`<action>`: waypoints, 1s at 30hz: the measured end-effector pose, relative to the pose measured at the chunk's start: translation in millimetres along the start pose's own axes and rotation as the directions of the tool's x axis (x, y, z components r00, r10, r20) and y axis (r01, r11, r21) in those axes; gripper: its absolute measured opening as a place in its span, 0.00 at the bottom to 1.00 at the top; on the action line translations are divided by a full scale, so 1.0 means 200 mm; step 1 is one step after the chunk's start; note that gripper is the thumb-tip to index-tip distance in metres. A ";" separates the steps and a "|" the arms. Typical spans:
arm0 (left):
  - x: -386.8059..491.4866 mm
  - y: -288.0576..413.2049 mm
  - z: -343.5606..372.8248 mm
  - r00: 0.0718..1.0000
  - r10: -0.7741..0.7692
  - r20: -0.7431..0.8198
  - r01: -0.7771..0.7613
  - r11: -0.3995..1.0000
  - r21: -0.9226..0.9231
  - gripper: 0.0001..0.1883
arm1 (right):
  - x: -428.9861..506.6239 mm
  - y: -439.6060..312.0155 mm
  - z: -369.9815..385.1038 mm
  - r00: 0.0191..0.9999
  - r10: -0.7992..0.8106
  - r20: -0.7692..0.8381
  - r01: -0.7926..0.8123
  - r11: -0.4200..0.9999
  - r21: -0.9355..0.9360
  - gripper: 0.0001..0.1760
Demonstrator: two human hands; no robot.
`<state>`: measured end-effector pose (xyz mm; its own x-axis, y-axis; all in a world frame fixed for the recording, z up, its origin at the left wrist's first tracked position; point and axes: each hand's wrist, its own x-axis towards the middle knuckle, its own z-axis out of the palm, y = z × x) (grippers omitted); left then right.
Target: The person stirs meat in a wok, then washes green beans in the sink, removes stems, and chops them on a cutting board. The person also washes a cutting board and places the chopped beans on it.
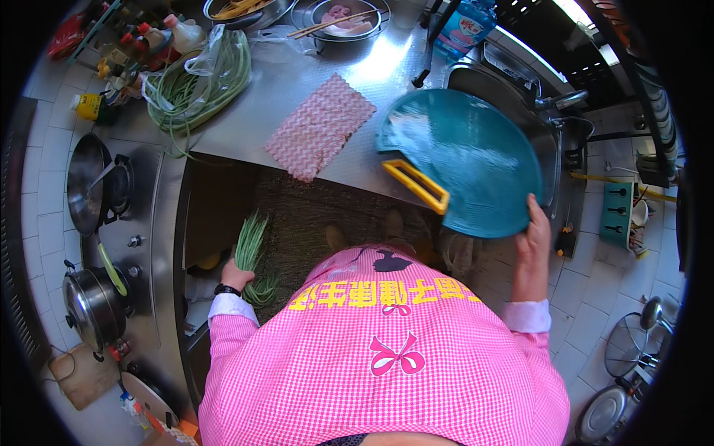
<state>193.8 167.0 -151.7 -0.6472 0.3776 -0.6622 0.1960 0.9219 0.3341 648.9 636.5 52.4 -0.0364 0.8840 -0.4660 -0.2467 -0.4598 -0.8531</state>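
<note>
My left hand [237,276] is closed round a bundle of long green beans [252,242] at the lower left, beyond the counter's front edge. With my right hand [534,228] I grip the rim of a round teal cutting board [474,161], which has a yellow handle [415,187] on its left side. The board looks wet and is over the counter's right part, beside the sink. A pink and white patterned cloth [323,125] lies on the steel counter [251,134]. More long beans [223,83] sit in and around a clear plastic bag at the counter's left.
Bowls with raw meat [346,22] and chopsticks stand at the back. Bottles [184,36] crowd the back left. A wok [89,184] and a lidded pot [95,312] are on the stove at left. The sink [485,75] with its faucet [563,100] is at right.
</note>
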 end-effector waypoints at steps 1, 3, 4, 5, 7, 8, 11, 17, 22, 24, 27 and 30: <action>-0.04 0.02 -0.05 1.000 0.014 -0.021 -0.014 1.000 -0.010 0.28 | 0.01 0.08 0.10 0.998 0.051 0.041 -0.052 0.998 0.021 0.19; -0.10 0.02 -0.15 0.996 0.044 -0.074 -0.049 0.997 -0.066 0.28 | 0.02 0.26 0.32 0.987 0.108 0.115 -0.112 0.993 0.025 0.22; -0.14 0.02 -0.19 0.993 0.058 -0.098 -0.067 0.993 -0.093 0.27 | 0.04 0.36 0.42 0.981 0.082 0.177 -0.093 0.994 0.057 0.21; -0.18 0.03 -0.24 0.989 0.074 -0.125 -0.090 0.988 -0.124 0.27 | 0.07 0.47 0.50 0.966 0.089 0.243 -0.116 0.988 0.100 0.20; -0.28 0.08 -0.35 0.978 0.107 -0.177 -0.138 0.974 -0.177 0.27 | 0.10 0.67 0.67 0.952 0.062 0.298 -0.112 0.982 0.154 0.19; -0.34 0.14 -0.41 0.975 0.092 -0.200 -0.128 0.976 -0.175 0.25 | 0.13 0.78 0.73 0.950 0.075 0.304 -0.134 0.975 0.178 0.19; -0.52 0.29 -0.61 0.967 0.124 -0.221 -0.187 0.937 -0.296 0.24 | 0.12 1.05 0.86 0.915 0.170 0.365 -0.242 0.957 0.159 0.18; -0.71 0.76 -0.99 0.901 0.363 -0.237 -0.414 0.882 -0.226 0.24 | 0.08 1.22 0.95 0.865 0.396 0.309 -0.387 0.917 -0.094 0.17; -0.63 1.27 -1.15 0.751 0.642 -0.153 -0.654 0.756 -0.037 0.27 | 0.04 1.12 0.87 0.797 0.424 0.431 -0.382 0.905 -0.185 0.19; -0.55 1.50 -1.16 0.635 0.759 -0.143 -0.742 0.651 0.161 0.23 | -0.01 1.05 0.83 0.823 0.400 0.402 -0.345 0.916 -0.205 0.20; -0.40 1.78 -1.13 0.600 0.797 -0.078 -0.749 0.593 0.297 0.22 | -0.12 0.93 0.76 0.853 0.388 0.350 -0.319 0.917 -0.239 0.19; -0.18 1.99 -0.93 0.630 0.773 -0.079 -0.663 0.588 0.464 0.20 | -0.12 0.88 0.62 0.820 0.435 0.372 -0.348 0.895 -0.280 0.18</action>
<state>158.1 504.7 130.9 -0.3146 0.9434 -0.1055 0.8862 0.3317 0.3236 486.5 544.5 -56.5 -0.4970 0.5563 -0.6660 0.0631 -0.7423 -0.6671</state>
